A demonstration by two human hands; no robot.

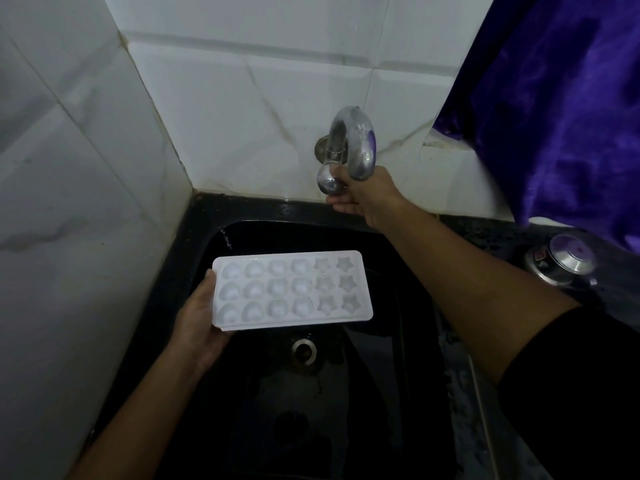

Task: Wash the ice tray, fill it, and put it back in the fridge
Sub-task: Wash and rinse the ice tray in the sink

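A white ice tray [292,289] with several heart and star moulds is held level over the black sink [204,216]. My left hand [199,318] grips its left short end, thumb on the rim. My right hand [363,194] reaches to the wall and wraps around the handle of the chrome tap [349,143], whose curved spout arches up and forward. The fingers hide most of the handle. No water stream shows at the spout.
A round metal drain [304,348] sits in the sink floor below the tray. White tiled walls close the left and back. Purple cloth [561,109] hangs at the upper right. A steel lidded pot [562,259] stands on the dark counter to the right.
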